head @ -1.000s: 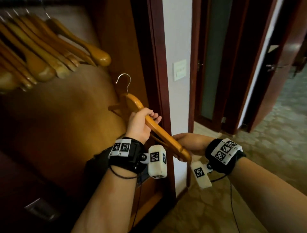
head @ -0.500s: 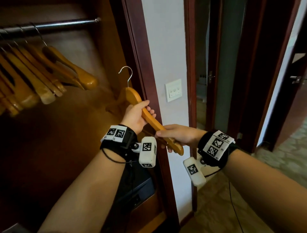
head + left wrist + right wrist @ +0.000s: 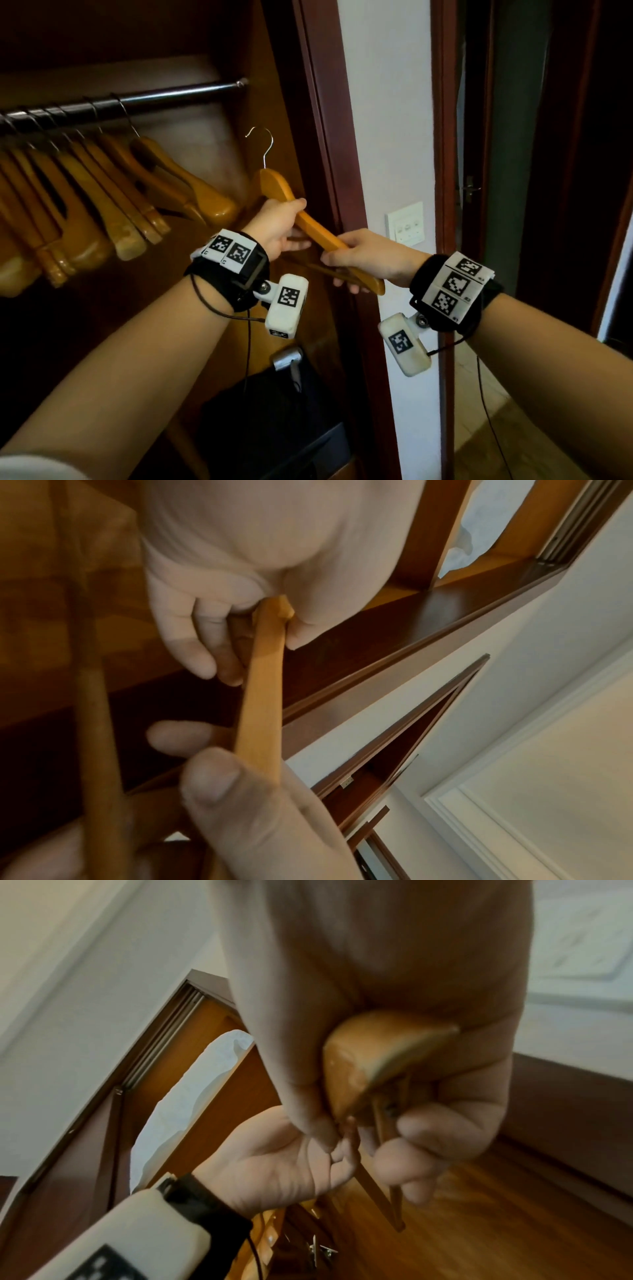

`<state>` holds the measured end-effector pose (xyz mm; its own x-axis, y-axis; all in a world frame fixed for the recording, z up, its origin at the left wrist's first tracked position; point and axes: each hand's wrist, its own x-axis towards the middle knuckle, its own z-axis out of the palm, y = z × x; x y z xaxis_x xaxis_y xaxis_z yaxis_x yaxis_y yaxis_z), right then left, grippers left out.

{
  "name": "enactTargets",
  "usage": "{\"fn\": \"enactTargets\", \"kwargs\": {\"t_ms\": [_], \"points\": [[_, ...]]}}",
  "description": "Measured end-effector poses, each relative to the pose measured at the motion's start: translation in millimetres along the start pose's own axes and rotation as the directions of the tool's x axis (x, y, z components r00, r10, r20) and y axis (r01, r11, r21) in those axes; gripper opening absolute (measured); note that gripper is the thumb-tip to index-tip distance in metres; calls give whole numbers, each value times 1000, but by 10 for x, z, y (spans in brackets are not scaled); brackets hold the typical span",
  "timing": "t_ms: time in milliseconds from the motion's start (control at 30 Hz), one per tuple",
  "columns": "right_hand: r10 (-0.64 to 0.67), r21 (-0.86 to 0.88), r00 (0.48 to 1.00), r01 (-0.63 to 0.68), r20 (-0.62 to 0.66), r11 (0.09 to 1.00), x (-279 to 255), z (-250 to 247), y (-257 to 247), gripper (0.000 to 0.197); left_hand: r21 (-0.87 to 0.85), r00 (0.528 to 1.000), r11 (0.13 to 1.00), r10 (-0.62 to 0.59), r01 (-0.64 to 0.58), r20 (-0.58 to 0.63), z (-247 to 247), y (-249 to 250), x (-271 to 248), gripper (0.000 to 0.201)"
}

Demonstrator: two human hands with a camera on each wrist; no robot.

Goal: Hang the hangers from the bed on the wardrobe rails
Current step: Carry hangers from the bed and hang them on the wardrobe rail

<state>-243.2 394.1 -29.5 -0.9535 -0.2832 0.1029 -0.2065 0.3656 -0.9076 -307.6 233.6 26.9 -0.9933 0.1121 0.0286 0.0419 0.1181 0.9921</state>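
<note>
Hanging this wooden hanger [image 3: 310,228] well means lifting its wire hook [image 3: 262,145] above the wardrobe rail [image 3: 178,97] and lowering it onto the bare stretch right of the hung hangers [image 3: 113,192]. At present the hanger sits below the rail and toward its right end. The left hand [image 3: 277,228] grips the hanger's upper arm with curled fingers; the right hand [image 3: 368,262] clamps its lower end. Only the right wrist view shows the rounded tip [image 3: 380,1056] and crossbar inside that fist; only the head view shows hook and rail.
</note>
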Motion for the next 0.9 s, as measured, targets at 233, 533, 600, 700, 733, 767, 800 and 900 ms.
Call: {"fn": "enactTargets", "kwargs": {"t_ms": [233,533,600,700,733,767,800,900], "points": [[-68,-47,995,65,-67,997,435,66,-423,18,28,998,998,64,-64,11,-319,396,315,7],[-106,-105,984,91,-145,990,976,188,-942,17,-4,996,997,83,-83,-12,-692,745,595,12],[-107,-141,982,86,-153,986,1092,195,-1010,17,2,996,996,92,-92,-12,-775,788,660,21],[-112,-188,978,79,-176,979,1284,215,-1108,17,30,993,993,116,-115,-6,-907,858,764,20],[-113,-194,975,75,-190,978,1350,222,-1142,17,36,993,992,122,-122,-3,-950,883,794,17],[-113,-200,973,71,-204,977,1417,234,-1177,18,47,992,991,129,-129,0,-996,907,825,15],[-111,-205,970,66,-216,976,1472,244,-1208,18,56,991,989,135,-135,4,-1031,930,857,15],[-116,-216,965,65,-235,974,1658,300,-1308,19,84,989,985,150,-150,1,-1167,986,965,14]]}}
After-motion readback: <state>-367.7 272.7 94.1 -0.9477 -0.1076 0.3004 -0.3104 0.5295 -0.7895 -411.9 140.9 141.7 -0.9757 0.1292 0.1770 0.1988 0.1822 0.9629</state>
